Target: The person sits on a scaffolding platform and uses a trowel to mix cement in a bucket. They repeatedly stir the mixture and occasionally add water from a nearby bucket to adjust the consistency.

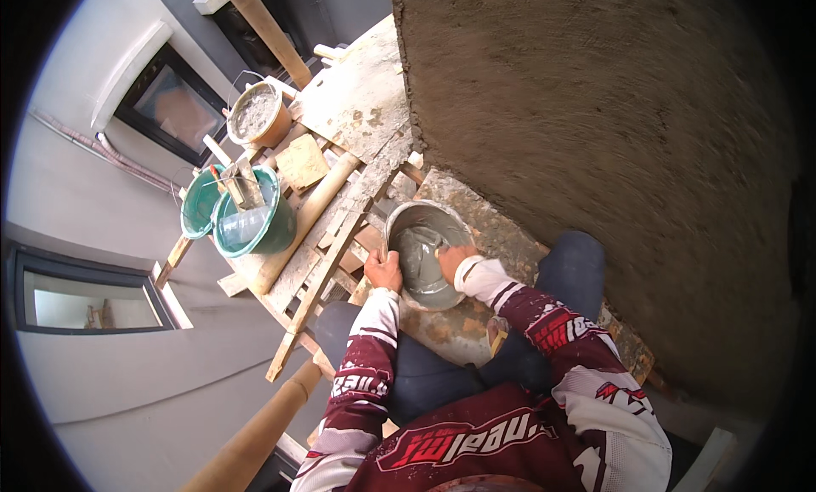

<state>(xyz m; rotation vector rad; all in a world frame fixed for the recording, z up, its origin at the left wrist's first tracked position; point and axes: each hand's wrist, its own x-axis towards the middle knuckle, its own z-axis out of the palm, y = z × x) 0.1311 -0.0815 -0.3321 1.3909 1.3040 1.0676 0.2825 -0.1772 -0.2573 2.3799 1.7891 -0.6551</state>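
Between my knees stands a round bucket [464,226] holding wet grey cement paste [417,273]. My left hand [384,272] is closed on the bucket's left rim, the thumb lying over the edge. Inside the right part of the bucket, my right hand [457,261] is closed around the short handle of a hand tool. The tool's working end is coated grey and dips into the paste, so its exact kind is hard to make out.
A freshly plastered wall [586,109] rises close on my right. Bamboo poles [308,221] and planks with gaps form the platform. To the left are green buckets [286,228] with tools, an orange bucket [274,128] of mortar, and a yellowish block [302,162]. Windows [89,301] line the grey wall.
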